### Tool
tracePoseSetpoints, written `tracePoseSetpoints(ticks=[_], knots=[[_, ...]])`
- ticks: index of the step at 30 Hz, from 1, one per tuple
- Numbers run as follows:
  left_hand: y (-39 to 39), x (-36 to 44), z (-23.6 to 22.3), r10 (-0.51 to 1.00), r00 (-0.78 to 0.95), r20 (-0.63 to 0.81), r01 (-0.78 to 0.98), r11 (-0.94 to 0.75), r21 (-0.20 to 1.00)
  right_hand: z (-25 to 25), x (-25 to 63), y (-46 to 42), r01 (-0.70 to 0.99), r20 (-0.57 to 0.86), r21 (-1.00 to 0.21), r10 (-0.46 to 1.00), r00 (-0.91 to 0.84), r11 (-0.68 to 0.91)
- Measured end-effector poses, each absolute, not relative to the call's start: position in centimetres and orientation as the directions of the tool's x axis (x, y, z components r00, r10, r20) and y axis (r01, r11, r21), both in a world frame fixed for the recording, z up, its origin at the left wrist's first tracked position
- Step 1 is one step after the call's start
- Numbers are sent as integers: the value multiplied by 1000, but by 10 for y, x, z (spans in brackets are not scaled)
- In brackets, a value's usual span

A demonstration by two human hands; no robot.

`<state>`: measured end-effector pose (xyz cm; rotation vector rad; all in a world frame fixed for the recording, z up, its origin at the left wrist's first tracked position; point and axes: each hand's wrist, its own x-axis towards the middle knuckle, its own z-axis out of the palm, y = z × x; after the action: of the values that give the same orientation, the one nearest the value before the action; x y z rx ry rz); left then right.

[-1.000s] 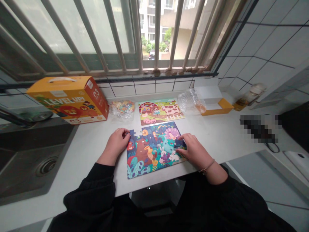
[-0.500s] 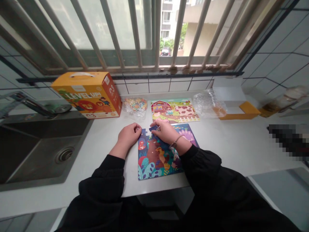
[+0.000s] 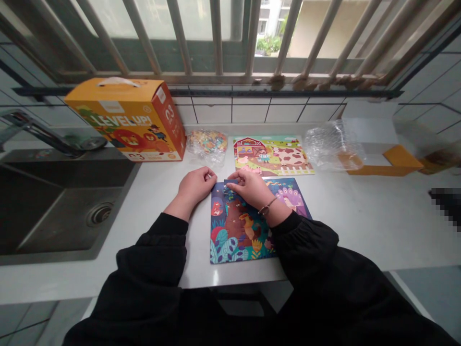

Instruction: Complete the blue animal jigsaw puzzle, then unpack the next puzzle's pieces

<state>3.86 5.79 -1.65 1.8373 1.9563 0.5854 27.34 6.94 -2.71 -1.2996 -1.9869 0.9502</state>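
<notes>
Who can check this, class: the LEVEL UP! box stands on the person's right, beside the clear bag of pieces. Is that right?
No: the head view shows the LEVEL UP! box on the person's left, beside the clear bag of pieces.

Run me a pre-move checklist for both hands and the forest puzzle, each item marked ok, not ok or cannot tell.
1. Right hand at the dark blue piece near the forest puzzle's upper-left corner: ok.
2. Piece fully seated: cannot tell, fingers partly cover it.
3. Left hand beside that corner, not covering the picture: ok.
4. Whole forest picture visible: not ok, right hand and sleeve hide part.
5. Clear bag sealed: cannot tell.
</notes>
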Motion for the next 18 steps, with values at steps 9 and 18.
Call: tracePoseSetpoints(ticks=[9, 18], knots=[[49, 42, -13, 1000, 6, 11, 841, -11, 541, -27, 274, 72, 639, 211, -610, 874, -438, 468], [45, 44, -11, 998, 60, -6, 853, -49, 519, -29, 274, 73, 690, 211, -500, 847, -488, 523]])
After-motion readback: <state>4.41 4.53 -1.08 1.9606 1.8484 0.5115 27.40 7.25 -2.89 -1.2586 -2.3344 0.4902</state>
